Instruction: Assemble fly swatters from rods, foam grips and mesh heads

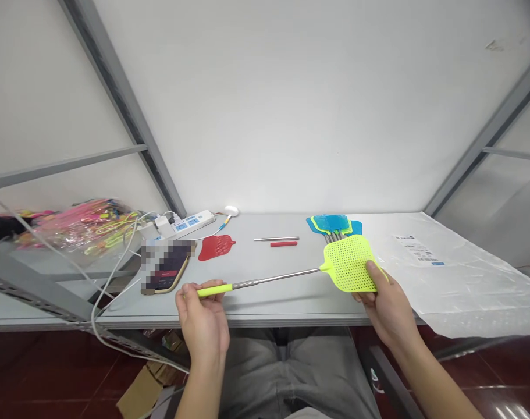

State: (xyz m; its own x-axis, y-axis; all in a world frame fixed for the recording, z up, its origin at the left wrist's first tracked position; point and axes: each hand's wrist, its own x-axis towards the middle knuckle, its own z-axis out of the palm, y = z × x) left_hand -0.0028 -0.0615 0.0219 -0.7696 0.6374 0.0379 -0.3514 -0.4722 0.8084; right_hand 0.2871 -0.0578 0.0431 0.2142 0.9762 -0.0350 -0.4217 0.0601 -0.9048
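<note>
A yellow-green fly swatter (351, 265) with an extended metal rod stretches between my two hands above the front of the table. My left hand (203, 323) is closed around the end of its handle. The right hand (389, 305) pinches the perforated head by its right edge, thumb on top. Beyond the rod lie a separate red swatter head (216, 247), a thin metal rod (276, 238) and a short red handle tube (284, 244). Behind the held head is a pile of blue and yellow-green fly swatters (332, 224), partly covered by it.
A phone (171, 267) rests at the table's left, near a white power strip (188, 224) with cables. Bagged colourful items (103, 224) fill the left side. White bubble wrap (456, 285) covers the right side and hangs over the front edge. Metal posts (129, 116) frame the table.
</note>
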